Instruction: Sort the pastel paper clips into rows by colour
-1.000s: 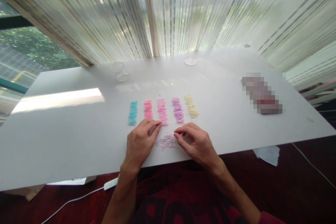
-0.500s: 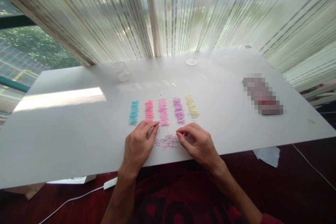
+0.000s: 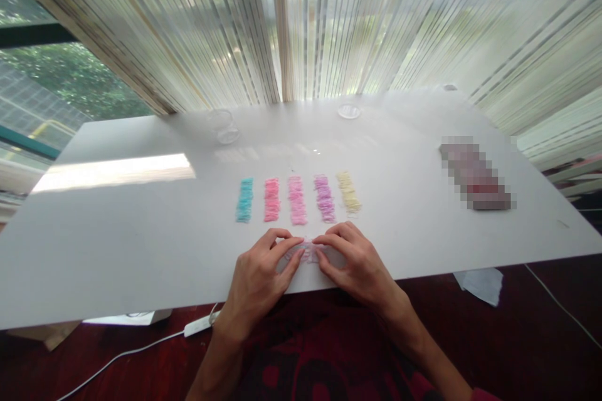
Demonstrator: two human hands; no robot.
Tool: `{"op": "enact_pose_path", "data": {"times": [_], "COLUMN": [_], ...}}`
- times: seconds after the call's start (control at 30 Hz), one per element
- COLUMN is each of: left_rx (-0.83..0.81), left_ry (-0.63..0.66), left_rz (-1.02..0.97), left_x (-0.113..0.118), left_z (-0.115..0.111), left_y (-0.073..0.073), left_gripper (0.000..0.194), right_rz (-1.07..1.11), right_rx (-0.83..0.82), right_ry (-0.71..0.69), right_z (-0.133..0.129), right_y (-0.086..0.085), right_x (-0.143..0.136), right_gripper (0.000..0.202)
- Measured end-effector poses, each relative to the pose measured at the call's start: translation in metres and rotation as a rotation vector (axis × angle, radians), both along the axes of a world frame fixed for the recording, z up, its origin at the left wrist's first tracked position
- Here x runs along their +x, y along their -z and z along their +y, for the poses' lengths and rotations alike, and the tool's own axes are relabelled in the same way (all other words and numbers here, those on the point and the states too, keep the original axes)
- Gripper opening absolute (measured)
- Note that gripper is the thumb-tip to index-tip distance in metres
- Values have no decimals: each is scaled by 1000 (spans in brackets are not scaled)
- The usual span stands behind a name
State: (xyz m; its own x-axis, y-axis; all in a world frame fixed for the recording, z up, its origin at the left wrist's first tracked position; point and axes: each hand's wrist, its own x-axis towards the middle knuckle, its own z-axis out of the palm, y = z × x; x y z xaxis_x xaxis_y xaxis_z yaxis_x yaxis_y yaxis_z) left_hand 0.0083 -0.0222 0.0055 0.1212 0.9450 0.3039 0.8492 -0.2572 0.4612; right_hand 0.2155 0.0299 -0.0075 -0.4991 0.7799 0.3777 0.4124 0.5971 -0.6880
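Near the front edge of the white table, my left hand and my right hand meet over a small loose pile of pale pink loops. The thumb and index finger of each hand are a little apart at the pile's sides, touching or just above it. Beyond the hands lie upright rows of small loops: a turquoise row, a coral row, a pink row, a purple row and a yellow row.
Clear round containers and a clear lid sit at the back of the white table. A blurred dark object lies at the right. Below the table are a power strip and a pale sheet.
My left hand has moved right and slightly down to the pile. My right hand has come a little closer to it. The view has shifted slightly.
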Motion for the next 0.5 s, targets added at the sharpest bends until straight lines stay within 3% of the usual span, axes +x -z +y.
{"op": "enact_pose_path", "data": {"times": [0.5], "left_rx": [-38], "left_ry": [5], "left_rz": [-21], "left_x": [2], "left_z": [0], "left_y": [2], "left_gripper": [21], "right_rz": [-39], "right_rx": [28], "right_ry": [-8], "right_z": [1], "right_y": [0], "right_x": [-1], "right_gripper": [13]}}
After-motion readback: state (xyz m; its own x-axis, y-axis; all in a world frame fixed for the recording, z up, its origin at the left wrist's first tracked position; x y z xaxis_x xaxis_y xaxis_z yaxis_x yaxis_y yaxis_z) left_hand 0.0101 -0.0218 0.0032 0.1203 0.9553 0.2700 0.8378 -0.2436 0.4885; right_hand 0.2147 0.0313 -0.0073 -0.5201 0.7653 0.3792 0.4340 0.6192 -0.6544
